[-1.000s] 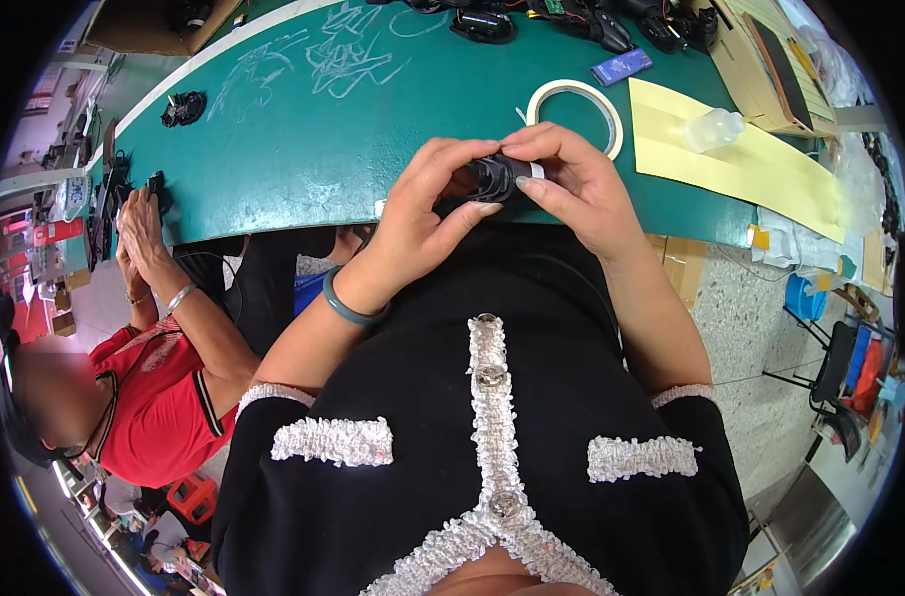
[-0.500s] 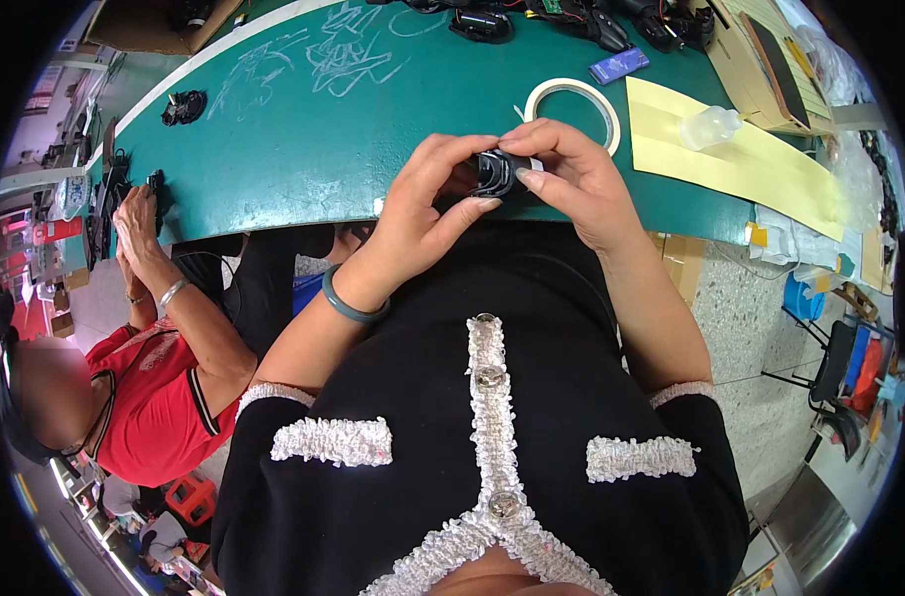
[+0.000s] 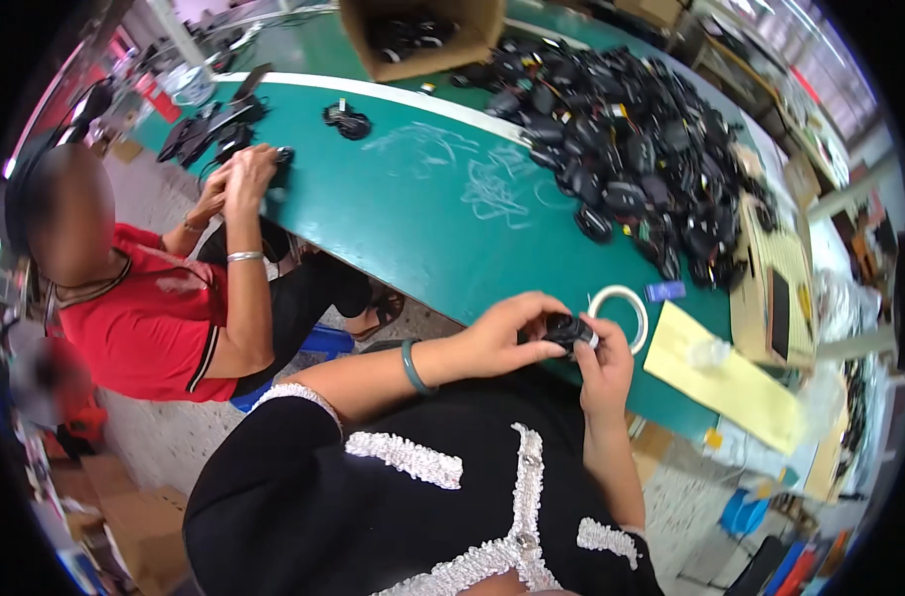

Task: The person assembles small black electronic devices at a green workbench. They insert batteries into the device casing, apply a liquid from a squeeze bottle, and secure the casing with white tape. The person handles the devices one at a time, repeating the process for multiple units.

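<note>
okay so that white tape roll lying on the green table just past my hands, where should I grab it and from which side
Pinch the near rim of the white tape roll, coming from above on your side. It lies flat on the green table with its hole facing up, so one finger can likely drop inside and the thumb outside. The yellow sheet crowds its right edge.

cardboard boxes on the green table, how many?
1: an open cardboard box at the far edge of the green table, holding black parts. More may be hidden past the picture's rim.
</note>
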A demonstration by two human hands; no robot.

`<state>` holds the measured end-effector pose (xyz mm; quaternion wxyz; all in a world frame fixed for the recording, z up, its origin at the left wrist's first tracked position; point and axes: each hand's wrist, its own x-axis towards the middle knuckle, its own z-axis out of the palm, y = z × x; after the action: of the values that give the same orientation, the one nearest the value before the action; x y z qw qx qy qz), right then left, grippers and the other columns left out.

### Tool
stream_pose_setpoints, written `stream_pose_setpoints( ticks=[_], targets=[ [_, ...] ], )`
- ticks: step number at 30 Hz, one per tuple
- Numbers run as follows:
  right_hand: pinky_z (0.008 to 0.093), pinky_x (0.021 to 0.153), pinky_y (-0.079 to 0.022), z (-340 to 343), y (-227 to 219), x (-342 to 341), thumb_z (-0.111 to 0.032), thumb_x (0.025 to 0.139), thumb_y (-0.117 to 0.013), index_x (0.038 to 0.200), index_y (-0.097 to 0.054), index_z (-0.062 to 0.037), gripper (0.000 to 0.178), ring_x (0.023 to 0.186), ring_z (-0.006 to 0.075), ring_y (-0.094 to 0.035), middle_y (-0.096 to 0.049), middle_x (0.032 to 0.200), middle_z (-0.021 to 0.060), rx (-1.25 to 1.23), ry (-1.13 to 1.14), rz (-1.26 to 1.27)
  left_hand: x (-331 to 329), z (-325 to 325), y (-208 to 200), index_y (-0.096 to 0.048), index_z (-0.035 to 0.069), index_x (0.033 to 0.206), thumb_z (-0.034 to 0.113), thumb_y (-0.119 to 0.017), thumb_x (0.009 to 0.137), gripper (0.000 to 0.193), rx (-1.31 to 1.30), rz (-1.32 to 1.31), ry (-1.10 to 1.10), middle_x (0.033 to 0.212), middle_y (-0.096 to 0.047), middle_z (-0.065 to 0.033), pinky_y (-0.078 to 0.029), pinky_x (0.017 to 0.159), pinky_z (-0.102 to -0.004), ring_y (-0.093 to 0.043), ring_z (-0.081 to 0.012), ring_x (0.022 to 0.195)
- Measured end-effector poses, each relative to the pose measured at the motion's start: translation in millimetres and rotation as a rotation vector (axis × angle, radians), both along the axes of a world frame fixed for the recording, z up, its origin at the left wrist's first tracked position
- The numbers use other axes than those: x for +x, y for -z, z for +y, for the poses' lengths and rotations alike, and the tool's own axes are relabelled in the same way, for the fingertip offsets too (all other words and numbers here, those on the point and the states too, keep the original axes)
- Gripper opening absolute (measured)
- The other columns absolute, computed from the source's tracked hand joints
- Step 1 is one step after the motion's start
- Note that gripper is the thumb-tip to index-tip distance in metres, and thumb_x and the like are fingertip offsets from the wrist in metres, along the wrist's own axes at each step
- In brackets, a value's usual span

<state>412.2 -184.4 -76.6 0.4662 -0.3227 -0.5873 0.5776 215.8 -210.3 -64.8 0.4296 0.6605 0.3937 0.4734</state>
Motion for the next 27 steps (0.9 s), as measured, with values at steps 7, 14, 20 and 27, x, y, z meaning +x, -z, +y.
stream_pose_setpoints(
  ticks=[7, 14, 20, 27],
  targets=[
    [0.0216, 0.075, -0.046, -3, -7, -26, 0.000, 0.089, -0.062, 0.117, -0.055, 0.0035, 0.029, 0.087, 0.0083, -0.056, -0.058, 0.101, 0.0050, -0.036, -0.024, 0.020, -18, -9, 4, -0.050, 0.001, 0.123, 0.013, -0.067, 0.089, 0.039, -0.157, -0.070, 0.024, 0.104, -0.059, -0.0070, -0.048, 0.073, -0.0256, -0.057, -0.0097, 0.088],
    [0.0212, 0.076, -0.046, 0, 1, -22, -0.004, 0.091, -0.060, 0.117, -0.056, 0.0018, 0.026, 0.086, 0.0078, -0.056, -0.060, 0.099, 0.0041, -0.063, -0.029, -0.009, -18, -1, 9, -0.047, 0.001, 0.124, 0.013, -0.066, 0.091, 0.040, -0.170, -0.081, 0.104, 0.107, -0.061, -0.0085, -0.049, 0.080, -0.0284, -0.059, -0.0131, 0.095],
    [0.0248, 0.079, -0.047, 3, -5, -25, -0.006, 0.090, -0.063, 0.115, -0.056, 0.0015, 0.027, 0.089, 0.0110, -0.058, -0.060, 0.100, 0.0051, -0.120, -0.083, 0.038, -15, -3, 11, -0.051, 0.002, 0.118, 0.021, -0.071, 0.087, 0.042, -0.124, -0.108, 0.052, 0.096, -0.059, -0.0060, -0.048, 0.069, -0.0262, -0.057, -0.0103, 0.081],
    [0.0256, 0.082, -0.047, 2, 3, -18, -0.008, 0.086, -0.069, 0.113, -0.057, 0.0007, 0.031, 0.092, 0.0118, -0.058, -0.060, 0.101, 0.0057, 0.021, -0.103, -0.005, -17, -7, 0, -0.047, 0.002, 0.122, 0.021, -0.071, 0.087, 0.047, -0.063, 0.056, 0.131, 0.097, -0.058, -0.0068, -0.048, 0.073, -0.0282, -0.056, -0.0127, 0.084]
  ],
)
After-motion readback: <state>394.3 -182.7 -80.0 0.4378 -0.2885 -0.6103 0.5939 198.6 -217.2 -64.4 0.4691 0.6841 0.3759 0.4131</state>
